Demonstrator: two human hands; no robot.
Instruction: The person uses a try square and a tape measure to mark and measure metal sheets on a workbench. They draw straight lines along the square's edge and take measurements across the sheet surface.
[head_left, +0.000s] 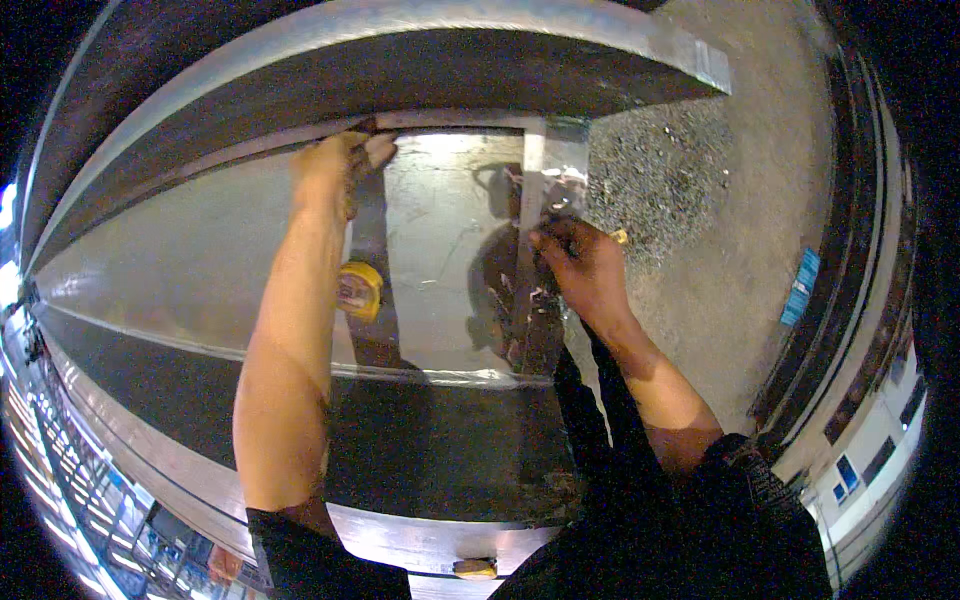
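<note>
My left hand (335, 168) reaches to the far inner corner of a large steel beam (440, 220), where its web meets the far flange. Its fingers are bent around something dark and thin that I cannot make out. Beside my left forearm a yellow tape measure (360, 290) rests on the web. At the beam's right end is my right hand (585, 262), fingers pinched together beside a pale strip (534, 150) along the edge. A small yellow tip (620, 237) shows behind its knuckles; what the fingers hold is hidden.
The beam's far flange (450, 70) stands up behind my hands, and its near flange (400, 535) runs in front of me. A small yellow object (475, 568) sits on the near flange. Grey gravel-like debris (655, 185) covers the floor right of the beam. Farther right lies a blue object (800, 287).
</note>
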